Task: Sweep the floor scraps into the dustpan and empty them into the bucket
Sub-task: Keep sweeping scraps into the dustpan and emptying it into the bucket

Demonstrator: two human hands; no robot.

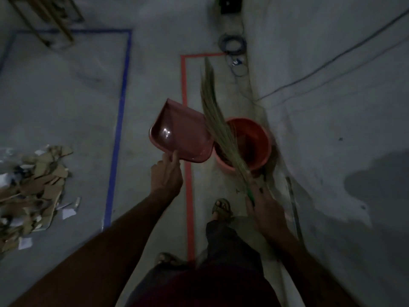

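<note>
My left hand [167,173] grips the near edge of a dark pink dustpan [181,134], held up in the air just left of an orange bucket [256,142] that stands on the floor by the wall. The pan's inside looks bare and shiny. My right hand [264,209] holds the green handle of a grass broom [218,120], whose bristles slant up and left across the bucket's mouth. A heap of cardboard and paper scraps [33,187] lies on the floor at the far left.
Blue tape [120,111] and red tape [188,173] mark lines on the grey floor. A coil of cable [232,44] lies beyond the bucket beside the wall on the right. A wooden frame [44,16] stands at the top left. My sandalled feet [221,207] are near the red tape.
</note>
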